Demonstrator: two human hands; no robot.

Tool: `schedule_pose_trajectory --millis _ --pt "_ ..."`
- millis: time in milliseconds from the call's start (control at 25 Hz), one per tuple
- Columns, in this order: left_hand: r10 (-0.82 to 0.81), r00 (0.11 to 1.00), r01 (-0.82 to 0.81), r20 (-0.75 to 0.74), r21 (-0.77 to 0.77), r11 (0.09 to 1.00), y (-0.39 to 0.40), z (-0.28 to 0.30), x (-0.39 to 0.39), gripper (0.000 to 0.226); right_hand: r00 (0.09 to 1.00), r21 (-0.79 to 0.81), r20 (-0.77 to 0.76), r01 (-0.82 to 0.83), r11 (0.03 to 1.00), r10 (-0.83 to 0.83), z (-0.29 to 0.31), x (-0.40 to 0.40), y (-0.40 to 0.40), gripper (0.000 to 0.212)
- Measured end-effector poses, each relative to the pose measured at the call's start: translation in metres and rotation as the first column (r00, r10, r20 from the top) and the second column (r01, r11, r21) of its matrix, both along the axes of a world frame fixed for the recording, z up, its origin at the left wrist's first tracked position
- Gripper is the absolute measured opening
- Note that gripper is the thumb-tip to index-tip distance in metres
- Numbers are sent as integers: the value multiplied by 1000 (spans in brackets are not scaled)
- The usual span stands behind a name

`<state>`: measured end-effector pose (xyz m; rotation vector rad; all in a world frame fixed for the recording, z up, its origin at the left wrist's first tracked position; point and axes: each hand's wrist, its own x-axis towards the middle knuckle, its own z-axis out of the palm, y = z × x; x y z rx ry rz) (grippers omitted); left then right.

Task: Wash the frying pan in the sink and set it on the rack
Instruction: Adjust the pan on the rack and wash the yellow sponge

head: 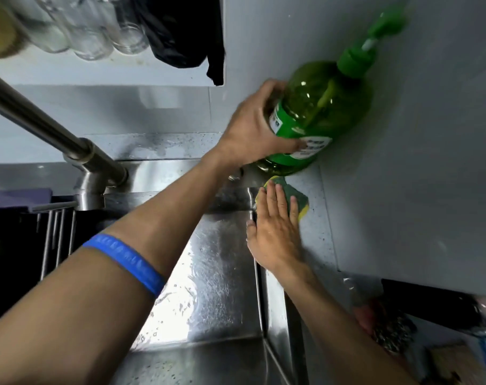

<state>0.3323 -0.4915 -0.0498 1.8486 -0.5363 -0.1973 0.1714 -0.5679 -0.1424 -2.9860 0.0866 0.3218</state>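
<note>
1. Green soap bottle [317,118] sat tilted in the left hand [253,129], whose fingers curled round its body; wet fingers could let it slip into the sink [217,273].
2. Flat and open, the right hand [275,232] pressed the sponge [294,195] at the sink's edge, where it might slide in.
3. No frying pan was in view.
4. Label text was too blurred to read.

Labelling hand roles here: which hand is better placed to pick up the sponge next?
Right. The right hand already lies flat on the sponge beside the sink, while the left hand grips the soap bottle.
</note>
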Motion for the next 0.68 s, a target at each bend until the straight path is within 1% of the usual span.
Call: schedule_pose_trajectory --millis 160,200,240,280,320,360,400,440,520,560,600,680 --pt "128 988 -122 84 -70 990 43 20 3 81 984 173 91 -166 971 152 0 32 -28 64" --pt "164 982 -156 92 -94 983 52 23 1 80 980 213 123 -179 960 156 1 45 -40 63" --pt "194 977 -184 90 -112 977 58 25 -2 79 981 241 158 -146 959 109 2 60 -48 60" --pt "219 972 -208 86 -117 971 63 26 -4 79 981 247 194 -70 967 21 4 76 -52 53" --pt "237 968 -227 84 -114 967 66 26 -6 80 969 226 237 12 974 -67 6 93 -52 41" --pt "251 965 -242 80 -110 964 68 24 -9 80 956 190 272 59 980 -110 6 108 -50 27" --pt "261 962 -251 77 -112 961 68 21 -11 80 955 149 284 50 988 -91 6 119 -49 17" --pt "265 961 -255 76 -118 960 67 19 -12 81 959 100 281 -8 995 -20 6 128 -53 15" --pt "261 964 -252 49 -144 957 64 14 -13 80 968 37 231 -108 994 96 6 133 -68 26" --pt "254 967 -247 25 -163 955 60 11 -14 80 963 21 252 -101 995 93 5 128 -76 33" --pt "252 968 -247 11 -179 953 56 7 -14 79 960 47 278 -55 997 40 4 122 -81 40" --pt "240 970 -241 -31 -197 950 41 -2 -16 79 948 158 270 126 979 -166 5 98 -74 50"
